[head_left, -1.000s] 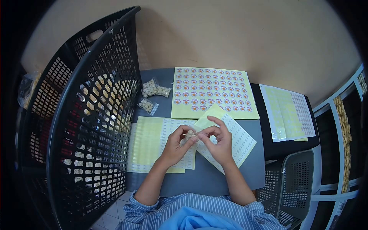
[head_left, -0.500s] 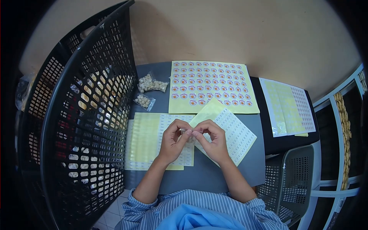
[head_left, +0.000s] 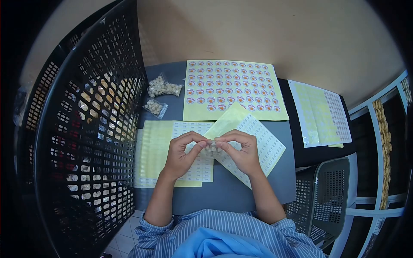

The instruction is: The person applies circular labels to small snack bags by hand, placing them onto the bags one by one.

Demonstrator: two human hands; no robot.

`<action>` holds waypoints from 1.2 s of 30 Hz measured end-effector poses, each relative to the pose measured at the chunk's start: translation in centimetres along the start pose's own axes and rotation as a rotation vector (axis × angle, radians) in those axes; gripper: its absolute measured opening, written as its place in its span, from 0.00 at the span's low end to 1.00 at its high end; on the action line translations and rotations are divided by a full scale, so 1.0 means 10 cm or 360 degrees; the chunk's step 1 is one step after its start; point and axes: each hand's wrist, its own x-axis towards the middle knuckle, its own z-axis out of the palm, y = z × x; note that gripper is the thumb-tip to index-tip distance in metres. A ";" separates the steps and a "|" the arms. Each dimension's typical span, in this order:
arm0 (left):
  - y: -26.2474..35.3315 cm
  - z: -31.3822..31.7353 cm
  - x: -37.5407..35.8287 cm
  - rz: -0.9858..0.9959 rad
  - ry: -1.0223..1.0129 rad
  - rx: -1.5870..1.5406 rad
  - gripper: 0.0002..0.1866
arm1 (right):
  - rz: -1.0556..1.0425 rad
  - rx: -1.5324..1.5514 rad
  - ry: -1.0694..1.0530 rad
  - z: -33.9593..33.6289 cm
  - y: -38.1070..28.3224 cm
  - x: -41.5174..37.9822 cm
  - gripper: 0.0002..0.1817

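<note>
A small clear bag of pale round pieces [head_left: 212,150] hangs between my hands, pinched along its upper edge. My left hand [head_left: 184,151] grips the bag's left side between thumb and forefinger. On the right side of the same edge, my right hand [head_left: 241,150] closes thumb and forefinger. Below them lie a sheet of small labels [head_left: 262,139] set at an angle and other label sheets [head_left: 159,150] to the left. Behind is a yellow sheet of round orange-and-white stickers [head_left: 236,112]. Filled bags [head_left: 165,88] and a smaller one [head_left: 155,108] rest at the back left.
A tall black perforated basket [head_left: 92,112] holding bagged items stands close on the left. At the right, more sticker sheets [head_left: 316,116] lie on a black surface [head_left: 301,157], with a dark basket [head_left: 331,193] below. A wall [head_left: 258,34] rises behind the grey table [head_left: 228,193].
My hands have spread slightly apart, and more of the bag shows between them. The view has shifted, so the table and sheets appear a little higher and further left.
</note>
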 end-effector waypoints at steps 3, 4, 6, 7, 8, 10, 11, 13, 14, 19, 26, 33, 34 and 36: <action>-0.01 0.00 -0.01 0.0054 -0.0045 0.0142 0.05 | 0.0038 -0.0044 -0.0114 -0.07 -0.01 0.01 0.02; -0.04 0.01 -0.02 0.0050 -0.0029 0.0135 0.05 | -0.0097 -0.0218 -0.0082 -0.11 0.03 0.03 0.04; -0.08 0.01 -0.02 0.0047 -0.0020 0.0124 0.06 | -0.0227 -0.0646 0.0103 -0.25 0.07 0.09 0.10; -0.09 -0.02 -0.02 -0.0091 0.0043 0.0234 0.07 | -0.0221 -0.0898 0.0254 -0.37 0.09 0.12 0.13; -0.10 -0.03 -0.02 -0.0228 0.0105 0.0344 0.08 | -0.0124 -0.1153 0.0324 -0.49 0.16 0.12 0.17; -0.09 -0.02 0.00 -0.0121 0.0053 0.0753 0.08 | -0.0020 -0.1414 0.0398 -0.67 0.32 0.07 0.21; -0.07 -0.02 0.01 -0.0010 0.0010 0.1166 0.07 | 0.0130 -0.1504 0.0377 -0.72 0.39 0.03 0.23; -0.04 0.04 0.00 -0.0079 -0.0002 0.1199 0.13 | 0.0285 -0.1588 0.0355 -0.72 0.37 0.03 0.26; -0.04 0.06 0.00 -0.0040 -0.0006 0.1273 0.15 | 0.0343 -0.1540 0.0311 -0.72 0.34 0.03 0.28; -0.07 0.10 -0.02 -0.0063 -0.0153 0.1473 0.19 | 0.0416 -0.1461 0.0250 -0.65 0.33 0.01 0.30; -0.10 0.11 0.00 -0.0110 -0.0172 0.1346 0.20 | 0.0360 -0.0833 0.0354 -0.75 0.38 0.07 0.25; -0.23 0.07 -0.02 -0.0105 0.0437 -0.0198 0.17 | 0.0336 0.0219 0.0553 -0.75 0.26 0.10 0.20; -0.15 0.06 -0.01 -0.0129 0.0421 -0.0369 0.18 | 0.0331 0.0219 0.0555 -0.75 0.25 0.10 0.20; -0.16 0.04 -0.01 -0.0191 0.0343 -0.0489 0.15 | 0.0441 0.0346 0.0490 -0.72 0.23 0.08 0.20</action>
